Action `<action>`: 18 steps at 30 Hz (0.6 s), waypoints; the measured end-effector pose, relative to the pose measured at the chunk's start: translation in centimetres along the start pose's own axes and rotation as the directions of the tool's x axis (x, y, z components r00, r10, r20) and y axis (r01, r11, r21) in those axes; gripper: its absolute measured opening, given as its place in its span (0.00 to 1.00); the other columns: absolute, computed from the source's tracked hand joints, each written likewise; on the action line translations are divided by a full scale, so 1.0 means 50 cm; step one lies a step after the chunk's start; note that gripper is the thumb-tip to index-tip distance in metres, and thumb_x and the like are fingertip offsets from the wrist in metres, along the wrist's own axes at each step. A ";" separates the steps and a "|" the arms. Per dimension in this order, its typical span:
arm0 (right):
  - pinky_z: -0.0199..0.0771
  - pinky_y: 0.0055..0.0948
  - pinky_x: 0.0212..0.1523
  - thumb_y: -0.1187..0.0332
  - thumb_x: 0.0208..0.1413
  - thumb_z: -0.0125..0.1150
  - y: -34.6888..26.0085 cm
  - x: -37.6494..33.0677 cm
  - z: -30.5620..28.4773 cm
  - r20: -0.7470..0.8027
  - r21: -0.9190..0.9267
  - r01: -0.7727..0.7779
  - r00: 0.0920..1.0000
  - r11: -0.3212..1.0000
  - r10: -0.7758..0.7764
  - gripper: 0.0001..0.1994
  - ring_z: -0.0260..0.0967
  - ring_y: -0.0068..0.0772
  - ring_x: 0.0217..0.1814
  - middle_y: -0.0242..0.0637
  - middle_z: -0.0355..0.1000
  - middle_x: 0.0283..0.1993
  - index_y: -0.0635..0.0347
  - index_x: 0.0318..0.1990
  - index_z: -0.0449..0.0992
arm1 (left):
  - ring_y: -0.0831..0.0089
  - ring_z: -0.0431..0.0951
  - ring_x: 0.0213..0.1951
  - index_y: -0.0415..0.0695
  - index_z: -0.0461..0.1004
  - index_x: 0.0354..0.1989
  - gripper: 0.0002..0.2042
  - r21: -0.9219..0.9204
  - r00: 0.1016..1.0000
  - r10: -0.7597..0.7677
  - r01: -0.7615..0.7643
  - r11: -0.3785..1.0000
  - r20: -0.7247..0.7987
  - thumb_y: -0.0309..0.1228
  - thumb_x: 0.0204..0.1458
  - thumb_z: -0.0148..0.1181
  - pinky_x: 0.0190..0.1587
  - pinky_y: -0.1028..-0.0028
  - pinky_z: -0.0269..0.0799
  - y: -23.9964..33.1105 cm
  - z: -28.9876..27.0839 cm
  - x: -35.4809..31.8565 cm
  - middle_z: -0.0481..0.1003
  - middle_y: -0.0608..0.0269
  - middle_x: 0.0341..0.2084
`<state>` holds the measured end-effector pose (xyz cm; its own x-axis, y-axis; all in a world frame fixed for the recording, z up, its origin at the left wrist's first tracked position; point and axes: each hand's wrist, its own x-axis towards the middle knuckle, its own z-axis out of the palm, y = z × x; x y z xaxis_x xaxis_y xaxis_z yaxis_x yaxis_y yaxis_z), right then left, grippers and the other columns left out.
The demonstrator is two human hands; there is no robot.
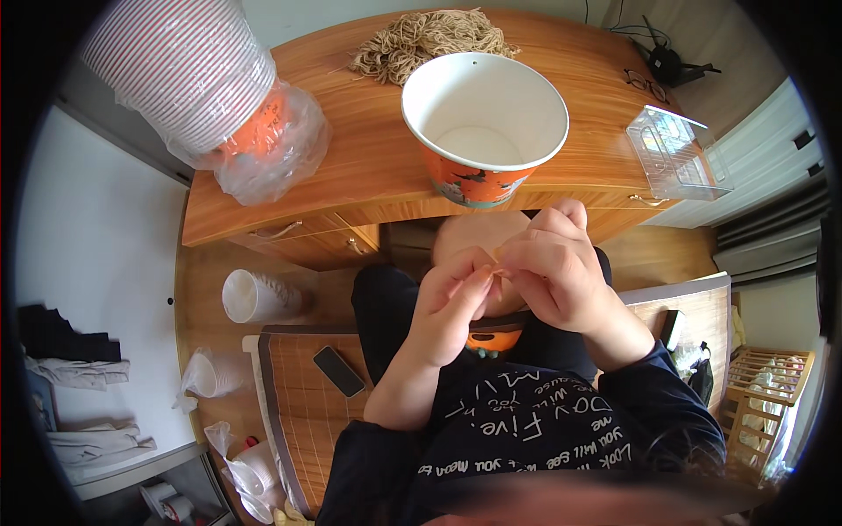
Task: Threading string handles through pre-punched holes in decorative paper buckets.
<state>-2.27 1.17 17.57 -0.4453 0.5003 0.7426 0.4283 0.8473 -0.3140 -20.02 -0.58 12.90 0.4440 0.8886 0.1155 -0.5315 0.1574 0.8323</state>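
Head view: I see wrapped tubs [189, 74] by the surface's [355, 149] left edge, tangled twine [431, 39] near its back edge, my left grip [488, 275] pinching a small tan piece [498, 273] off the front edge, a bucket [484, 110] near that edge, and my right grip [503, 260] pinching the same piece.
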 end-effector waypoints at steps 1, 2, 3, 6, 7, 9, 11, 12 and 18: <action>0.55 0.30 0.44 0.74 0.46 0.72 0.004 0.000 0.003 -0.019 0.037 -0.019 1.000 0.999 0.020 0.20 0.72 0.27 0.41 0.25 0.75 0.37 0.51 0.48 0.73 | 0.88 0.59 0.24 0.39 0.72 0.38 0.07 0.244 0.993 0.113 -0.103 0.964 -0.028 0.29 0.64 0.51 0.27 0.85 0.54 -0.001 0.001 0.004 0.69 0.72 0.27; 0.55 0.30 0.44 0.74 0.46 0.72 0.007 -0.002 0.004 -0.021 0.030 -0.017 1.000 0.999 0.018 0.20 0.72 0.27 0.41 0.25 0.75 0.37 0.51 0.48 0.73 | 0.88 0.62 0.26 0.37 0.73 0.39 0.05 0.334 0.974 0.211 -0.173 0.927 -0.079 0.26 0.62 0.54 0.30 0.85 0.57 -0.009 0.005 0.004 0.71 0.71 0.29; 0.55 0.29 0.44 0.76 0.48 0.71 0.008 -0.004 0.004 -0.007 0.052 -0.032 0.999 0.998 0.033 0.19 0.73 0.28 0.40 0.26 0.75 0.38 0.52 0.47 0.72 | 0.88 0.62 0.26 0.37 0.73 0.39 0.05 0.332 0.974 0.213 -0.178 0.926 -0.072 0.26 0.62 0.54 0.30 0.85 0.57 -0.014 0.004 0.005 0.71 0.71 0.29; 0.56 0.29 0.43 0.76 0.50 0.69 0.015 -0.002 0.000 0.015 0.083 -0.044 0.999 0.996 0.042 0.17 0.74 0.30 0.39 0.28 0.76 0.38 0.53 0.45 0.70 | 0.88 0.62 0.26 0.37 0.74 0.38 0.04 0.374 0.967 0.247 -0.208 0.904 -0.058 0.25 0.61 0.57 0.29 0.84 0.57 -0.015 0.006 0.007 0.71 0.72 0.26; 0.57 0.29 0.43 0.75 0.51 0.69 0.015 -0.001 0.000 0.017 0.117 -0.061 0.998 0.991 0.060 0.16 0.74 0.30 0.39 0.29 0.76 0.38 0.53 0.45 0.70 | 0.88 0.62 0.26 0.37 0.74 0.38 0.04 0.375 0.967 0.248 -0.211 0.903 -0.054 0.25 0.61 0.57 0.29 0.84 0.57 -0.015 0.007 0.009 0.71 0.72 0.26; 0.57 0.29 0.43 0.75 0.52 0.68 0.024 0.004 -0.005 0.017 0.148 -0.081 0.997 0.986 0.080 0.16 0.74 0.31 0.38 0.29 0.76 0.38 0.53 0.45 0.70 | 0.87 0.61 0.25 0.37 0.75 0.38 0.03 0.397 0.966 0.256 -0.223 0.890 -0.032 0.24 0.60 0.57 0.28 0.83 0.56 -0.017 0.007 0.018 0.70 0.72 0.25; 0.59 0.29 0.44 0.73 0.53 0.68 0.032 0.010 -0.013 0.035 0.170 -0.075 0.997 0.983 0.070 0.15 0.74 0.31 0.36 0.29 0.76 0.37 0.54 0.46 0.70 | 0.87 0.60 0.24 0.37 0.74 0.36 0.03 0.403 0.953 0.303 -0.270 0.875 -0.019 0.25 0.60 0.57 0.28 0.83 0.56 -0.014 0.012 0.029 0.70 0.71 0.24; 0.59 0.29 0.44 0.73 0.53 0.68 0.035 0.013 -0.017 0.036 0.171 -0.075 0.997 0.982 0.069 0.15 0.74 0.31 0.36 0.29 0.76 0.37 0.54 0.46 0.70 | 0.87 0.60 0.24 0.37 0.74 0.35 0.04 0.407 0.937 0.348 -0.316 0.857 -0.006 0.25 0.60 0.57 0.27 0.83 0.56 -0.013 0.013 0.034 0.69 0.71 0.24; 0.61 0.28 0.42 0.66 0.50 0.72 0.079 0.047 -0.086 0.041 0.019 -0.064 0.997 0.998 0.063 0.25 0.63 0.25 0.24 0.24 0.68 0.26 0.60 0.55 0.71 | 0.86 0.62 0.23 0.38 0.72 0.31 0.03 0.541 0.881 0.455 -0.322 0.777 -0.128 0.21 0.57 0.58 0.26 0.83 0.56 -0.019 0.002 0.082 0.68 0.69 0.22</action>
<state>1.73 4.91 20.61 -0.4492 0.5597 0.6964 0.4409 0.8168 -0.3720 -17.62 2.85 12.63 0.0572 0.9100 0.4107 -0.1651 -0.3970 0.9028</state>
